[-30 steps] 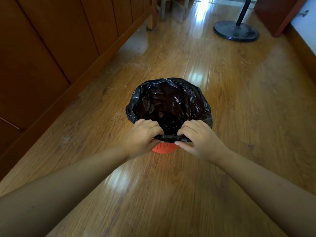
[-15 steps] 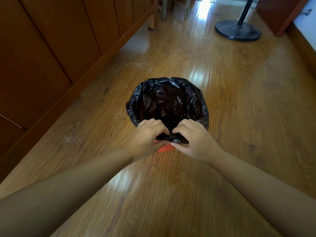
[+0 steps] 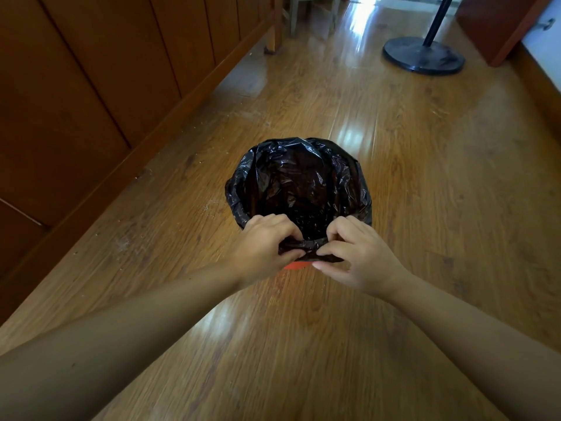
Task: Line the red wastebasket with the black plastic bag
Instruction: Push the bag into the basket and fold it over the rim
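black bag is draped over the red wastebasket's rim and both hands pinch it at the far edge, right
Not the far edge: the head view shows the left hand and right hand pinching the black bag at the near edge, closest to the person. It is draped over the rim of the red wastebasket.

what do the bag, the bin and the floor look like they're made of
The bag: thin black plastic film, glossy; it crinkles into fine creases that catch the light.
The wastebasket: only a red sliver shows below the bag's edge, likely plastic, but too little is visible to be sure.
The floor: wood or wood-look laminate planks, shiny finish, with grain lines and bright reflections.
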The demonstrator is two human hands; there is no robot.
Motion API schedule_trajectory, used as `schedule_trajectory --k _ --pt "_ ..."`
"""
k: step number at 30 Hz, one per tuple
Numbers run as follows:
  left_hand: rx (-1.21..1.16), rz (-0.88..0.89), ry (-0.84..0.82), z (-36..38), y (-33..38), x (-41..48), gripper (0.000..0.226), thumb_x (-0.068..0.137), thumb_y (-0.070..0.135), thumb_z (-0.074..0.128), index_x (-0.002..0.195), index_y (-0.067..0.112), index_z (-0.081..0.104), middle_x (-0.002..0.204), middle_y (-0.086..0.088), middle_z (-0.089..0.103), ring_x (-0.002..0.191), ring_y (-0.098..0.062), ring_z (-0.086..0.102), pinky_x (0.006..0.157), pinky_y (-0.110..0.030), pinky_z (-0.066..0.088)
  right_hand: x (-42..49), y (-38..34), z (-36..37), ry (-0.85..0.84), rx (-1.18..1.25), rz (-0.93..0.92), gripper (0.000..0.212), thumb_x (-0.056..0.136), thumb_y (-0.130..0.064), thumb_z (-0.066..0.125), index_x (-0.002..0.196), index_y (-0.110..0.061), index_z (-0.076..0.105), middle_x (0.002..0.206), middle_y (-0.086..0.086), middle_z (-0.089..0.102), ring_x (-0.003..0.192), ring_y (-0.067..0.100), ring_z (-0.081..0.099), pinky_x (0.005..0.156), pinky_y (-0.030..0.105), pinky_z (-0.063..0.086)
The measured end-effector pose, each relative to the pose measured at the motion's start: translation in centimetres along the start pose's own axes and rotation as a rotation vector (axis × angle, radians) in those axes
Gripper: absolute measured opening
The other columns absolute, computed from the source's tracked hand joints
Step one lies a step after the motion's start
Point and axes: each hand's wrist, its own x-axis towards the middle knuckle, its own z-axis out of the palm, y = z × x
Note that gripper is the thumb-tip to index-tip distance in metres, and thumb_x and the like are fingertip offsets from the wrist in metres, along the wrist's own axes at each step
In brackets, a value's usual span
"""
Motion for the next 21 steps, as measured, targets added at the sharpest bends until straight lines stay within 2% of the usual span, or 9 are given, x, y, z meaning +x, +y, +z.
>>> schedule_trajectory --k 3,7,10,15,19,21 --pt "0.019 0.002 -0.001 0.1 0.1 0.1 0.013 0.077 0.029 0.067 0.086 0.022 0.06 0.085 0.011 0.055 0.083 -0.009 0.052 0.084 -0.025 0.031 0.1 -0.1 -0.1 0.028 0.039 0.031 0.027 0.077 -0.035 0.063 0.077 -0.008 0.066 0.077 0.007 0.055 0.068 0.018 0.05 0.062 0.028 0.038" --pt "0.017 -0.01 -0.002 0.1 0.1 0.0 0.009 0.075 0.02 0.065 0.082 0.02 0.06 0.083 0.006 0.059 0.081 -0.01 0.053 0.085 -0.027 0.032 0.8 0.3 0.0 0.008 -0.105 0.026 0.027 0.074 -0.031 0.066 0.086 -0.007 0.064 0.083 0.007 0.061 0.074 0.021 0.057 0.071 0.033 0.043" --pt "0.021 -0.016 0.005 -0.2 -0.1 -0.1 0.013 0.07 0.01 0.061 0.079 0.019 0.058 0.079 0.006 0.058 0.077 -0.009 0.051 0.083 -0.028 0.03 1.2 0.6 0.4 0.022 -0.177 -0.018 0.014 0.073 -0.019 0.067 0.081 -0.008 0.064 0.077 0.007 0.062 0.07 0.022 0.058 0.069 0.036 0.044" --pt "0.029 -0.028 0.031 -1.0 -1.3 -0.2 0.017 0.063 0.008 0.056 0.076 0.019 0.053 0.076 0.01 0.053 0.074 -0.007 0.045 0.081 -0.023 0.026 1.4 1.2 0.4 0.061 -0.194 -0.031 0.009 0.071 -0.016 0.065 0.077 -0.009 0.064 0.075 0.006 0.061 0.071 0.022 0.059 0.081 0.034 0.038" --pt "0.064 -0.028 0.024 -1.4 -2.2 -0.2 0.021 0.062 0.003 0.055 0.076 0.02 0.052 0.076 0.009 0.052 0.075 -0.007 0.043 0.085 -0.027 0.028 1.4 1.3 0.3 0.024 -0.15 0.028 0.015 0.076 -0.023 0.059 0.075 -0.008 0.062 0.075 0.006 0.06 0.07 0.023 0.057 0.07 0.028 0.036" --pt "0.097 -0.002 0.008 -1.4 -2.0 -0.2 0.022 0.063 0.006 0.058 0.079 0.02 0.052 0.079 0.008 0.053 0.077 -0.008 0.043 0.087 -0.028 0.029 1.4 1.0 0.6 0.01 -0.114 0.037 0.013 0.073 -0.019 0.064 0.077 -0.007 0.062 0.075 0.008 0.06 0.069 0.024 0.056 0.066 0.027 0.036"
